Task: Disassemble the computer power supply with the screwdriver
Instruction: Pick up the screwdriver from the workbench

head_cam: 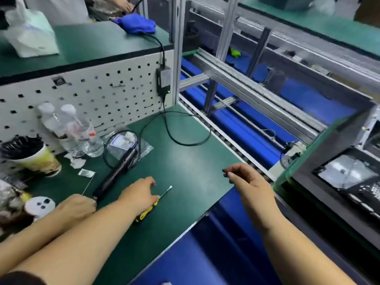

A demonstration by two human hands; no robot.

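Observation:
A yellow-and-black screwdriver [147, 210] lies on the green mat [185, 165], its metal shaft pointing up and to the right. My left hand [139, 194] lies over the upper part of its handle with the fingers stretched forward, not visibly curled round it. My right hand [246, 182] hovers over the mat's right edge, fingers loosely curled and holding nothing. A grey metal box with a black mesh part [349, 175], possibly the power supply, sits low at the right, below the bench.
Another bare arm lies left of mine, its hand [76, 206] at the end of a black electric screwdriver [117, 171] with a looped cable. Water bottles [70, 128], a paper cup [35, 159] and small bags stand by the pegboard [92, 93]. A roller conveyor [236, 145] runs along the right.

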